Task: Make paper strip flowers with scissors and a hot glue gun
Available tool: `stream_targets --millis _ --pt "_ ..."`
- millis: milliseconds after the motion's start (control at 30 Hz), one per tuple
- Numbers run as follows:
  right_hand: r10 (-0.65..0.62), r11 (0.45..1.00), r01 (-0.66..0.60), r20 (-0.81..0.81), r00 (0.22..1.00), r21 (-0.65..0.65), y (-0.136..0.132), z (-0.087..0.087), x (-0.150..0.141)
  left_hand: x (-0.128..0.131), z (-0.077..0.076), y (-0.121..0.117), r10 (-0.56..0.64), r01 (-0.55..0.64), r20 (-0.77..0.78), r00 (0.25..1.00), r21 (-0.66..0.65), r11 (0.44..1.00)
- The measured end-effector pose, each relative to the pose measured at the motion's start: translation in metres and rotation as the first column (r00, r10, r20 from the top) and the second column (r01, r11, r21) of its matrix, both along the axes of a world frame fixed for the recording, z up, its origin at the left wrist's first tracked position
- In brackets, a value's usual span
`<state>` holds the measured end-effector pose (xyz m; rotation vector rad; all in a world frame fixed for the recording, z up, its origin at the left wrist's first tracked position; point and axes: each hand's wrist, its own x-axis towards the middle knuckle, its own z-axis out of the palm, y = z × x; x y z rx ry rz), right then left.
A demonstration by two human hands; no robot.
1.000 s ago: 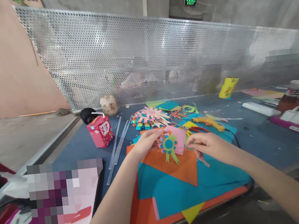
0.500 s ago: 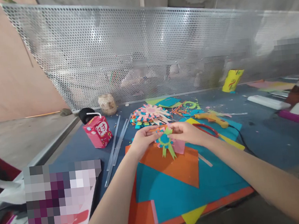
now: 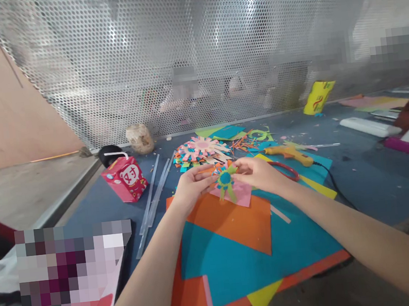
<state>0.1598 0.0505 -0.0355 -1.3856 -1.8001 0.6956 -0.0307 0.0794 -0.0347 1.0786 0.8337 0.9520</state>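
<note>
Between my two hands is a small paper rosette (image 3: 225, 178) with a blue centre, green and orange petals and green ribbon tails hanging down. My left hand (image 3: 194, 185) pinches its left edge. On the other side, the fingers of my right hand (image 3: 258, 174) close on its right edge. Beneath the rosette lie a pink paper square (image 3: 241, 195) and an orange sheet (image 3: 239, 222), on top of a large blue sheet (image 3: 234, 262). Just beyond my hands sits a pile of finished-looking paper rosettes (image 3: 202, 146) in pink, blue and orange.
A yellow glue gun (image 3: 290, 154) with a black cord lies to the right, beside red-handled scissors (image 3: 286, 168). Clear glue sticks (image 3: 158, 197) and a pink drink carton (image 3: 125, 178) are on the left. A perforated metal screen (image 3: 179, 53) stands along the back.
The view has tipped downward a little. The rosette has turned slightly between my fingers, and its tails look blurred. More of the pink square shows beneath it.
</note>
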Motion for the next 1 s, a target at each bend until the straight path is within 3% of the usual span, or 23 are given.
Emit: stream_targets --millis 200,433,767,1000 --pt "-0.094 0.987 0.061 0.22 0.971 0.149 -0.013 0.009 -0.001 -0.001 -0.001 -0.002 0.008 -0.008 0.012 1.0 0.024 1.0" --pt "-0.39 0.89 0.216 0.424 0.817 0.401 -0.017 0.022 0.018 -0.002 -0.003 0.001 0.01 -0.01 -0.006 1.0 0.033 0.999" --pt "-0.411 0.833 0.106 0.478 0.776 0.543 -0.018 0.02 0.018 -0.001 -0.003 -0.002 -0.017 0.02 -0.066 0.998 0.054 0.998" --pt "-0.415 0.797 0.046 0.492 0.766 0.602 -0.018 0.02 0.02 -0.001 -0.004 -0.002 -0.016 0.045 -0.171 0.985 0.165 0.985"
